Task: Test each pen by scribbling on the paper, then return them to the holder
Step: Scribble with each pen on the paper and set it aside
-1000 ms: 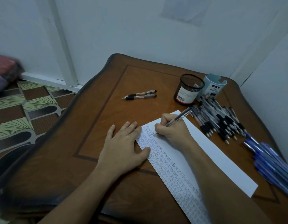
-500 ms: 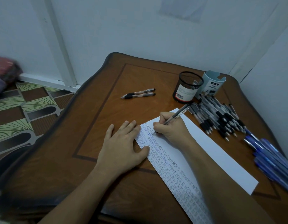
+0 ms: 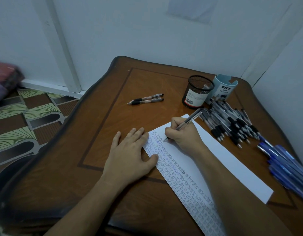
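- R hand [image 3: 183, 133] pinches a clear-barrel pen [image 3: 186, 122] in a writing grip, tip down on the paper [image 3: 215, 150] at the far end of the scribble rows. We're mid-test w/ this one.
- L hand [image 3: 132, 150] lies flat on the table [image 3: 113, 116], fingers spread, w/ thumb & fingertips on the paper's left edge to pin it.
- Paper is a long strip: left half packed w/ rows of small marks, right half blank. We judge many pens are tested already.
- Black mesh holder [image 3: 198, 92] stands far right & looks empty from here. A pale DIY organizer [image 3: 223, 88] is just behind it, inside not visible.
- Left to do: black-grip pen pile [image 3: 232, 125] beside the holder, blue pens [image 3: 287, 164] at the right edge, 2 pens [image 3: 147, 99] apart mid-table.
- None seem back in a holder yet. Can't tell which are tested.
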